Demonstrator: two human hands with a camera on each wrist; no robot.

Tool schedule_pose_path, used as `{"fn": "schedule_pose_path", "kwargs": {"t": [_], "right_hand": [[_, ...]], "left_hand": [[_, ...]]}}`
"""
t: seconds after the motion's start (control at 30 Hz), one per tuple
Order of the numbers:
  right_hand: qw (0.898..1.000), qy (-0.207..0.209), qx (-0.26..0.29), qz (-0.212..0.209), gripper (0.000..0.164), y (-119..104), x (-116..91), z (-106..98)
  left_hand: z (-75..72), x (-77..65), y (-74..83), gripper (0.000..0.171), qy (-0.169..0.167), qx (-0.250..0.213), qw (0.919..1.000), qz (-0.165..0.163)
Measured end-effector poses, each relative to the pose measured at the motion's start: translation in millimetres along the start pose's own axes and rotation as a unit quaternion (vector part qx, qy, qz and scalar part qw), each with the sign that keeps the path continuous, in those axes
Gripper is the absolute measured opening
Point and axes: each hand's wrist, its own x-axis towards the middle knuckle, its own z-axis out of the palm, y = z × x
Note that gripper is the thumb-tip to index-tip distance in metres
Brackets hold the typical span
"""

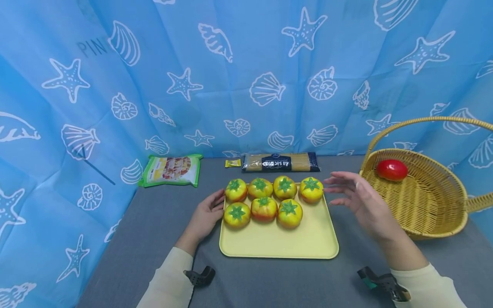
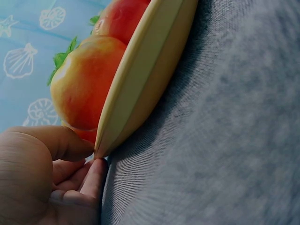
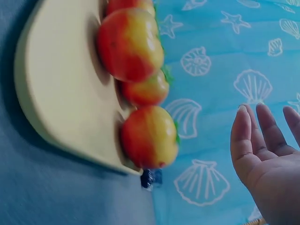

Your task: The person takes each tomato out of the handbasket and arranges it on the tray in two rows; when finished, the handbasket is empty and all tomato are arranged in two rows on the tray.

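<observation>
A pale yellow rectangular tray [image 1: 277, 246] lies on the grey cloth, bearing several yellow-and-red, tomato-like fruits [image 1: 290, 213] with green leafy tops. They stand in two rows on its far half. My left hand [image 1: 208, 216] is at the tray's left edge; in the left wrist view its thumb and fingers pinch the tray's rim [image 2: 157, 61], close beside a fruit [image 2: 86, 84]. Off the right edge, my right hand [image 1: 366, 203] is raised with fingers loosely extended and nothing in it. The right wrist view shows it apart from the nearest fruit [image 3: 149, 137].
A wicker basket [image 1: 420, 209] with a tall handle stands at the right, a shiny red oval item [image 1: 392, 170] inside. Along the back lie a green-edged food bag [image 1: 171, 170], a small yellow packet [image 1: 233, 163] and a pasta pack [image 1: 279, 162]. A blue seashell-print curtain [image 1: 239, 77] hangs behind.
</observation>
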Motion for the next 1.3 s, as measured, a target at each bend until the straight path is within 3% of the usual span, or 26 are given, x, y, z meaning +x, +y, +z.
{"fn": "schedule_pose_path", "kwargs": {"t": [0.43,0.57,0.73,1.0,1.3], "right_hand": [[0.998,0.026,0.030,-0.039,0.050,-26,6,-37],[0.996,0.004,0.065,-0.068,0.052,-28,8,-52],[0.993,0.008,0.088,-0.081,0.052,-28,11,-68],[0.992,0.024,0.101,-0.070,0.052,-26,10,-95],[0.996,0.048,0.078,-0.005,0.052,-28,11,-124]], "left_hand": [[-0.1,-0.2,1.2,0.072,0.001,0.005,1.0000,-0.007],[-0.5,0.2,1.1,0.073,-0.002,-0.002,1.0000,-0.005],[-0.5,0.3,0.9,0.073,-0.001,-0.004,1.0000,-0.008],[0.3,-0.3,2.3,0.073,-0.001,0.000,1.0000,-0.010],[0.2,-0.9,2.0,0.072,0.001,0.001,1.0000,-0.004]]}}
